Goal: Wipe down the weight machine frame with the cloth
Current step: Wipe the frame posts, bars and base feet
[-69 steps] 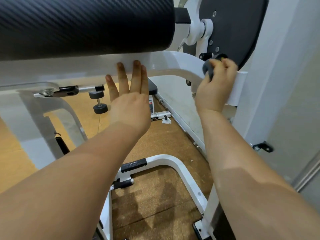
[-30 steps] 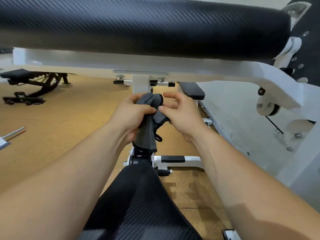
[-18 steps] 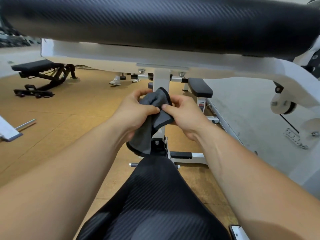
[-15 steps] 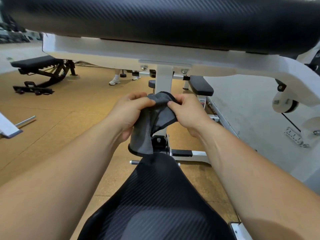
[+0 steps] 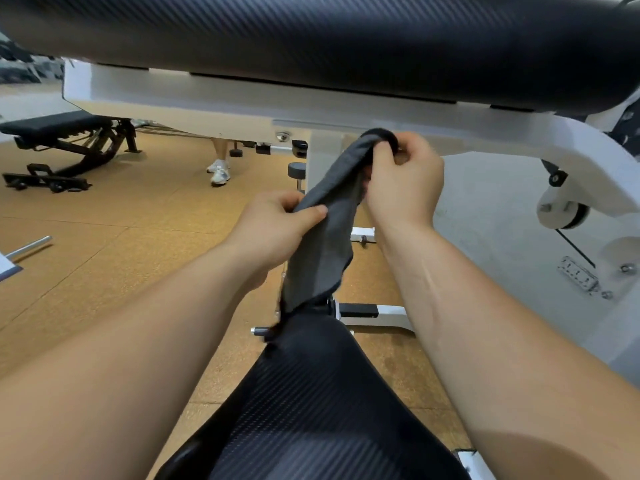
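Ahead on my left, a black adjustable bench [image 5: 52, 123] stands on tan flooring [image 5: 138, 220]. Right of it, a bystander's white trainers [image 5: 219, 171]. A metal bar [image 5: 29, 247] lies far left.

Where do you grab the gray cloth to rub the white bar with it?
Probably the bunched top end of the gray cloth, from the right, as the right hand grips it beside the white frame. It hangs long and limp, so a lower hold leaves the top floppy. The left hand pinches its left edge.

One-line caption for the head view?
The left hand and right hand grip a grey cloth before the white frame post.
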